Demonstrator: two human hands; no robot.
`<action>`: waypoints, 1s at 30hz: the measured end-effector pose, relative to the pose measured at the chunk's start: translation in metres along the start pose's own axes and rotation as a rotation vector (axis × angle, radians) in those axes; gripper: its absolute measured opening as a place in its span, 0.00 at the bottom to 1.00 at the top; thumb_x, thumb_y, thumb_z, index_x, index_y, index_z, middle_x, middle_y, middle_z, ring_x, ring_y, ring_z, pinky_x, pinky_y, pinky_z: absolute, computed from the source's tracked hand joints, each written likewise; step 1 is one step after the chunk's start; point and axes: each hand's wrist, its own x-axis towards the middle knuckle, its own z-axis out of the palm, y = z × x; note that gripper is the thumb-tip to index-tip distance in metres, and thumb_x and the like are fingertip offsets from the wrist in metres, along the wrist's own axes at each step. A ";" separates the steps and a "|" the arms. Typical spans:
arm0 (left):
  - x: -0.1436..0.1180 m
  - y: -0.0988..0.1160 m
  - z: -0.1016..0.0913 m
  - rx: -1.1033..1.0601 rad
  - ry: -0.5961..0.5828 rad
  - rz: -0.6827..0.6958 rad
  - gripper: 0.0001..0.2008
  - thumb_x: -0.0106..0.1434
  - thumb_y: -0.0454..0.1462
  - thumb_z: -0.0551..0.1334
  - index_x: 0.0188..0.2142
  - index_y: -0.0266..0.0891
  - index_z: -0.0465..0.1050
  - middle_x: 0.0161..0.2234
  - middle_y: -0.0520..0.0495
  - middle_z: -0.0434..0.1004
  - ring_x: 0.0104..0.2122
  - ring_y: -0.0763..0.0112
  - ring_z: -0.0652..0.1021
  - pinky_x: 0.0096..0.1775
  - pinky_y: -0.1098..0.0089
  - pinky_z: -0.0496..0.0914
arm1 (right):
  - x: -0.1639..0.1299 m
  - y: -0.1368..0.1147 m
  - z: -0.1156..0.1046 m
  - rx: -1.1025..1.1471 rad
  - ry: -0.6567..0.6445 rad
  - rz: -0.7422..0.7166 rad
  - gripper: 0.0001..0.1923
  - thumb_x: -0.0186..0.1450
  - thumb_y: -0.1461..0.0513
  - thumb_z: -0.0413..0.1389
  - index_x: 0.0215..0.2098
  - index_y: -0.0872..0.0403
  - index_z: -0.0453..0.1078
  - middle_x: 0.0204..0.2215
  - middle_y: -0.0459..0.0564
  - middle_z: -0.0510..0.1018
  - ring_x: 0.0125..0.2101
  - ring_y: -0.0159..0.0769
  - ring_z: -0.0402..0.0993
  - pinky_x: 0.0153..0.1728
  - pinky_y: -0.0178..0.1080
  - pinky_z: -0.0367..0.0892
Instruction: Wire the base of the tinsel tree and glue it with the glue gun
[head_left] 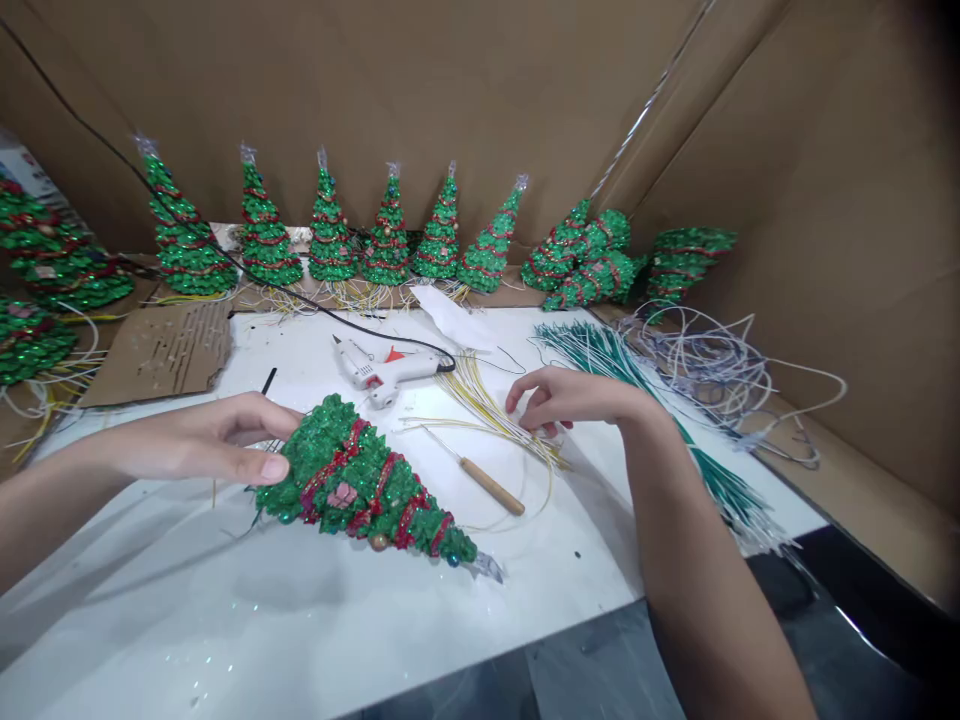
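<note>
My left hand point(225, 438) grips the wide base of a small glittery green Christmas tree point(375, 485). The tree lies tilted on its side above the white table, its clear tip pointing to the lower right. Red garlands, small baubles and a pink flower decorate it. Farther right, my right hand point(562, 397) has its fingers curled at a bundle of yellow and white wires point(484, 400); their tips are partly hidden, but they appear closed on some of the wires. A wooden-handled awl point(491, 485) lies between the tree and the right hand.
A white glue gun point(390, 372) with a black cord lies mid-table. Several finished trees point(386, 235) line the back. Green wires point(660, 420) and a white cable tangle point(705, 350) lie at right, a cardboard piece point(161, 350) at left. The white table point(420, 640) ends in front.
</note>
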 end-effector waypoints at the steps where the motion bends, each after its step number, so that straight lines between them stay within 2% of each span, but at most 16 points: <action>1: 0.000 0.000 0.000 -0.002 -0.002 -0.001 0.10 0.63 0.39 0.61 0.39 0.37 0.79 0.37 0.49 0.79 0.37 0.68 0.75 0.39 0.76 0.68 | 0.001 0.000 0.000 0.010 0.011 -0.004 0.16 0.48 0.60 0.58 0.36 0.56 0.70 0.19 0.45 0.74 0.20 0.30 0.67 0.19 0.31 0.58; 4: 0.000 0.000 0.001 -0.015 -0.008 0.002 0.10 0.63 0.38 0.60 0.40 0.38 0.79 0.38 0.50 0.79 0.37 0.68 0.75 0.39 0.76 0.68 | 0.004 0.002 -0.001 0.082 0.073 -0.030 0.17 0.48 0.62 0.59 0.37 0.56 0.69 0.20 0.45 0.76 0.18 0.28 0.65 0.18 0.31 0.58; 8: -0.001 0.000 0.002 -0.016 -0.005 -0.001 0.09 0.63 0.38 0.60 0.38 0.38 0.79 0.36 0.50 0.78 0.36 0.69 0.74 0.38 0.77 0.67 | 0.007 0.002 -0.003 0.218 0.285 -0.040 0.19 0.49 0.66 0.59 0.41 0.57 0.68 0.25 0.48 0.78 0.20 0.29 0.67 0.18 0.31 0.61; 10: -0.001 0.000 0.001 -0.001 0.000 -0.005 0.09 0.63 0.38 0.60 0.38 0.37 0.79 0.35 0.50 0.78 0.35 0.69 0.74 0.37 0.77 0.67 | 0.009 0.003 -0.003 0.243 0.381 -0.025 0.17 0.51 0.67 0.58 0.41 0.58 0.68 0.27 0.50 0.79 0.22 0.29 0.68 0.18 0.30 0.62; 13: -0.002 -0.002 0.000 0.035 0.000 -0.010 0.10 0.63 0.39 0.60 0.38 0.37 0.78 0.36 0.50 0.78 0.36 0.68 0.74 0.38 0.76 0.67 | 0.013 0.004 -0.003 0.245 0.448 -0.008 0.13 0.54 0.67 0.58 0.39 0.59 0.70 0.30 0.52 0.79 0.24 0.28 0.69 0.20 0.29 0.63; 17: -0.002 -0.002 -0.001 0.063 -0.004 -0.021 0.12 0.64 0.41 0.60 0.40 0.37 0.78 0.37 0.49 0.79 0.38 0.66 0.74 0.40 0.75 0.67 | 0.018 0.007 -0.002 0.220 0.493 0.008 0.10 0.55 0.67 0.57 0.37 0.59 0.71 0.27 0.50 0.77 0.23 0.28 0.68 0.20 0.29 0.63; 21: -0.002 -0.001 0.000 0.054 -0.003 -0.012 0.13 0.64 0.42 0.60 0.41 0.37 0.78 0.40 0.48 0.79 0.40 0.65 0.75 0.42 0.73 0.68 | 0.017 0.008 -0.003 0.123 0.601 0.038 0.07 0.57 0.64 0.58 0.35 0.57 0.70 0.22 0.45 0.74 0.20 0.26 0.65 0.18 0.29 0.59; 23: -0.002 -0.001 0.001 0.056 0.013 -0.012 0.14 0.63 0.43 0.61 0.40 0.36 0.79 0.39 0.47 0.80 0.40 0.65 0.75 0.42 0.73 0.68 | 0.014 0.007 -0.004 0.062 0.589 0.075 0.06 0.55 0.63 0.60 0.30 0.56 0.69 0.17 0.43 0.71 0.17 0.26 0.63 0.16 0.29 0.56; 25: -0.002 0.000 0.001 0.046 0.011 -0.003 0.14 0.63 0.43 0.61 0.40 0.35 0.79 0.39 0.47 0.80 0.39 0.65 0.75 0.41 0.73 0.68 | 0.011 0.005 -0.003 0.013 0.518 0.114 0.06 0.53 0.63 0.61 0.26 0.56 0.67 0.14 0.43 0.70 0.15 0.27 0.63 0.15 0.30 0.55; 30: -0.001 0.001 0.002 0.049 0.029 -0.009 0.13 0.63 0.43 0.61 0.38 0.35 0.78 0.37 0.48 0.79 0.38 0.66 0.74 0.41 0.73 0.68 | 0.002 -0.001 0.000 -0.026 0.344 0.131 0.11 0.50 0.65 0.61 0.30 0.54 0.66 0.16 0.43 0.73 0.17 0.30 0.69 0.16 0.31 0.60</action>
